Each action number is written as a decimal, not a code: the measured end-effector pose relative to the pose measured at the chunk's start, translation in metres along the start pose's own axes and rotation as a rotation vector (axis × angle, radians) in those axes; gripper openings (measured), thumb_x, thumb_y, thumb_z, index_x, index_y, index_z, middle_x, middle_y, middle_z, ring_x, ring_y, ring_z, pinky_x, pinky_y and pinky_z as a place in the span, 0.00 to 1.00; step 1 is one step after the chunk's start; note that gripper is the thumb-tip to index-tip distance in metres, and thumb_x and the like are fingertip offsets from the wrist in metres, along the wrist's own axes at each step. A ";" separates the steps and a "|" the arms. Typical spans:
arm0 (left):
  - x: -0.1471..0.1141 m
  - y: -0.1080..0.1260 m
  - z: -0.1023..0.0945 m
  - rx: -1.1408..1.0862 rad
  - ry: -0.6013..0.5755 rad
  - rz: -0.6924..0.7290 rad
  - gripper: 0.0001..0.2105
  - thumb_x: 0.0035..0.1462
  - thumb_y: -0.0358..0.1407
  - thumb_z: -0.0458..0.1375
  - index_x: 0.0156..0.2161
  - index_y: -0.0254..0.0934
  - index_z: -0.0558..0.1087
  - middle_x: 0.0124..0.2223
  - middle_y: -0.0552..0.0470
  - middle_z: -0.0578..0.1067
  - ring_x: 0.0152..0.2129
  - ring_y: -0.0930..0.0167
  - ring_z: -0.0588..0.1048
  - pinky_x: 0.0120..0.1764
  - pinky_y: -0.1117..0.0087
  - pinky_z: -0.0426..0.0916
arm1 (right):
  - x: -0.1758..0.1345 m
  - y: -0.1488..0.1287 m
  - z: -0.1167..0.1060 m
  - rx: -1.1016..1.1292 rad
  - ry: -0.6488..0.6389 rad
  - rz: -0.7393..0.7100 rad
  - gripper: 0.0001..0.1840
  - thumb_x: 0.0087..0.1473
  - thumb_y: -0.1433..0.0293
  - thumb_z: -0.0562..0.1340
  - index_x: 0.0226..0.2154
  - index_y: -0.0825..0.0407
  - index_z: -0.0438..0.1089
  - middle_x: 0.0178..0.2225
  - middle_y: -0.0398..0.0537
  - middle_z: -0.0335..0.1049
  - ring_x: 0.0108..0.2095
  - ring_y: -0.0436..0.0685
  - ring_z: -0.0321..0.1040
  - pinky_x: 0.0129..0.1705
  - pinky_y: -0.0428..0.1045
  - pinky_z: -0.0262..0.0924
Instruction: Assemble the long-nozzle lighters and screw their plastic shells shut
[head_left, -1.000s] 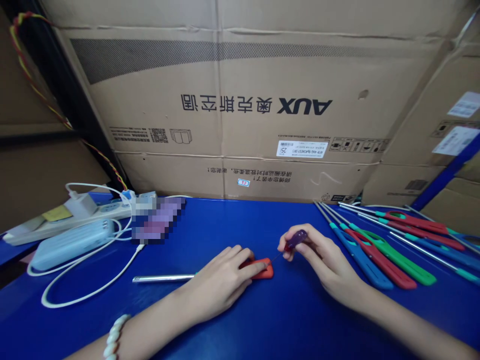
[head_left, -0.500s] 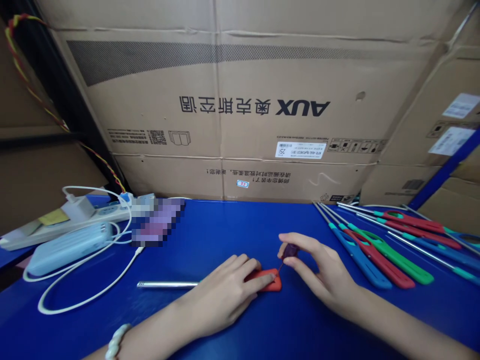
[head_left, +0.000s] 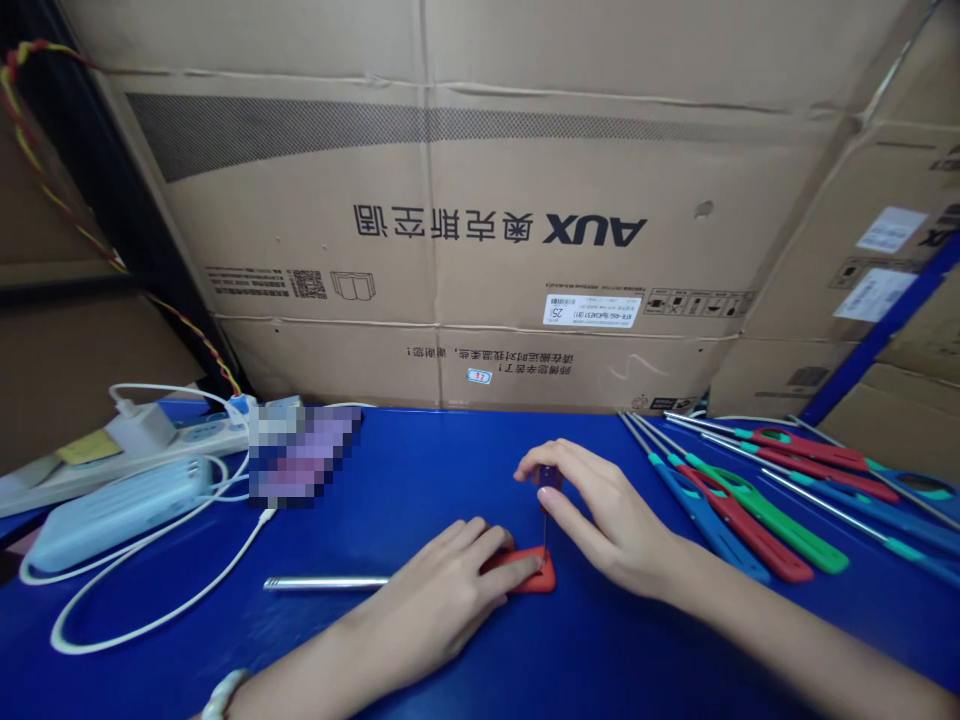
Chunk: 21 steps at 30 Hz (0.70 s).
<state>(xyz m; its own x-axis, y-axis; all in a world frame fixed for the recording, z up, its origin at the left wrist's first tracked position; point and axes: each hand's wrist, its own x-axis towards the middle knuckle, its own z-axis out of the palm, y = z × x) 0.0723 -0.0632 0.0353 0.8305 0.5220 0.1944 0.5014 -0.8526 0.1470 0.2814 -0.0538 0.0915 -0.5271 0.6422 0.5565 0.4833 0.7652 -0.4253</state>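
Observation:
My left hand (head_left: 457,585) lies over a red long-nosed lighter (head_left: 541,578) and holds it down on the blue table. Its silver barrel (head_left: 322,583) sticks out to the left past my wrist, and my palm covers the middle of it. Between the thumb and fingers of my right hand (head_left: 600,505) is a small screwdriver (head_left: 550,490) with a dark purple handle. Its thin shaft stands nearly upright, the tip at the end of the red handle, close to my left index fingertip. Whether the tip sits in a screw is too small to tell.
Several more long-nosed lighters in blue (head_left: 712,525), red (head_left: 757,530) and green (head_left: 795,525) lie at the right. On the left are a light blue power bank (head_left: 120,515), white cables and a power strip (head_left: 202,435). A large cardboard sheet (head_left: 450,150) stands behind the table (head_left: 420,460).
My right hand has moved a little left, and the screwdriver has gone from tilted to nearly upright over the red handle. My left hand keeps its hold. The view has shifted slightly.

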 end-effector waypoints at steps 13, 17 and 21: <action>-0.002 -0.004 -0.006 -0.052 0.019 -0.062 0.23 0.64 0.29 0.48 0.61 0.53 0.57 0.49 0.49 0.64 0.42 0.64 0.64 0.45 0.62 0.63 | -0.010 0.018 0.007 -0.224 0.217 -0.172 0.10 0.61 0.69 0.56 0.45 0.53 0.67 0.35 0.50 0.72 0.35 0.57 0.70 0.40 0.52 0.66; -0.002 -0.004 -0.009 -0.062 0.021 -0.044 0.26 0.61 0.25 0.48 0.61 0.52 0.58 0.50 0.49 0.63 0.43 0.64 0.63 0.46 0.63 0.62 | -0.008 0.008 -0.005 0.055 0.049 -0.089 0.19 0.62 0.76 0.50 0.53 0.51 0.63 0.45 0.52 0.70 0.41 0.54 0.70 0.44 0.52 0.66; -0.002 -0.007 -0.010 -0.052 0.006 -0.054 0.26 0.61 0.24 0.48 0.61 0.54 0.58 0.50 0.50 0.63 0.42 0.65 0.64 0.45 0.64 0.62 | -0.008 0.006 -0.009 0.074 -0.015 -0.040 0.21 0.63 0.74 0.52 0.57 0.48 0.59 0.40 0.47 0.71 0.38 0.52 0.70 0.43 0.50 0.65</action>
<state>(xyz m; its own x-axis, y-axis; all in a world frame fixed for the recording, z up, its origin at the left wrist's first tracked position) 0.0646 -0.0581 0.0433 0.8008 0.5678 0.1908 0.5323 -0.8206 0.2079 0.2953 -0.0548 0.0911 -0.5557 0.6111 0.5638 0.4089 0.7913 -0.4546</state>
